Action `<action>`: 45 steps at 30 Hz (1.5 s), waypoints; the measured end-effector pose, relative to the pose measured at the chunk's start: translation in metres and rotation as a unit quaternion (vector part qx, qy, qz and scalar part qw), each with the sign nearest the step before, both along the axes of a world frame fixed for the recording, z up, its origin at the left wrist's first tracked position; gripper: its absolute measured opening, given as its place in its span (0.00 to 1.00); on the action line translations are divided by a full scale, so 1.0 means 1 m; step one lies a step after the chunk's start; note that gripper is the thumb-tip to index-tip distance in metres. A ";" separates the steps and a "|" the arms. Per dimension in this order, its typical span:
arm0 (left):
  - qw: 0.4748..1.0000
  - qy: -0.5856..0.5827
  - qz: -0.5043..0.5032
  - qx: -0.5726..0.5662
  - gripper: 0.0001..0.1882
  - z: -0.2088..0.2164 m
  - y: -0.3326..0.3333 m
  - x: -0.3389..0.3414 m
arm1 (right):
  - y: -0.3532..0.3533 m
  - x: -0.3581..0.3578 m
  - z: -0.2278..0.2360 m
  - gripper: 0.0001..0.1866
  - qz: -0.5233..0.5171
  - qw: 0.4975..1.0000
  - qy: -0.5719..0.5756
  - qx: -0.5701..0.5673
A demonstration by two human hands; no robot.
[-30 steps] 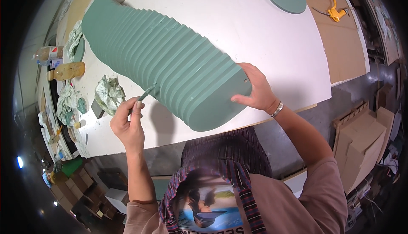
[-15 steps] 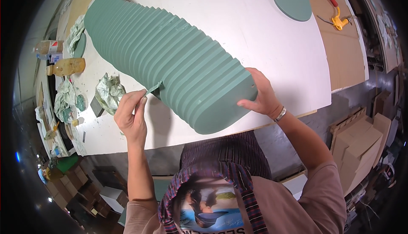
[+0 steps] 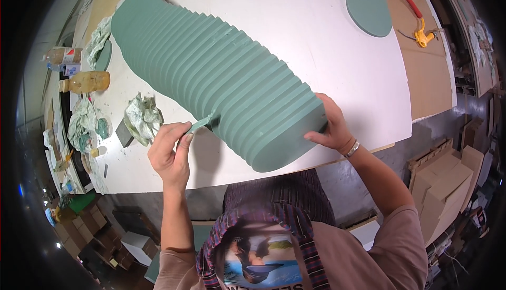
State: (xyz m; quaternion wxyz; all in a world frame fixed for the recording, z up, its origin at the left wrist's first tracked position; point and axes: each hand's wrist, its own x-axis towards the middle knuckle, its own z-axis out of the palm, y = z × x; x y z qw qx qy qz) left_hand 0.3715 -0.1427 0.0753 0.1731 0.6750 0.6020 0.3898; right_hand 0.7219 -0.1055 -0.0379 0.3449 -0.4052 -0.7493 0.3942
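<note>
A long row of green, round-ended boards (image 3: pixel 211 63) leans in overlapping layers across the white table, from the far left toward me. My left hand (image 3: pixel 171 150) pinches a thin green strip (image 3: pixel 200 123) between thumb and fingertips. The strip's far end touches the boards' left edges, by a dark gap among them. At the near right end, my right hand (image 3: pixel 333 126) grips the last board, thumb on its flat face and fingers behind its edge. Left of my left hand lie a crumpled, green-stained cloth (image 3: pixel 142 117) and a dark grey block (image 3: pixel 124 133).
A bottle of yellowish liquid (image 3: pixel 87 82), another bottle (image 3: pixel 62 55) and more stained rags (image 3: pixel 81 124) lie along the left side. Single green boards (image 3: pixel 369 8) rest at the far right. Beyond them is a yellow spray gun (image 3: pixel 423 38) with a red hose. Cardboard boxes (image 3: pixel 441 184) stand at right.
The whole view has shifted slightly, so the boards and table appear lower and farther right. Slightly more of the strip shows at my left fingertips. My right hand keeps its grip on the end board.
</note>
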 end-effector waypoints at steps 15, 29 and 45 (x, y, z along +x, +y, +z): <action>0.998 -0.029 0.043 -0.031 0.05 0.000 0.017 -0.044 | 0.000 -0.001 -0.003 0.41 -0.003 1.000 0.027 0.008; 0.998 -0.035 0.022 -0.042 0.05 0.008 0.051 -0.066 | 0.001 0.003 -0.002 0.46 -0.001 1.000 -0.023 -0.018; 0.999 -0.013 0.006 -0.047 0.06 -0.016 0.039 -0.060 | 0.003 0.006 -0.006 0.48 0.024 0.999 -0.042 -0.007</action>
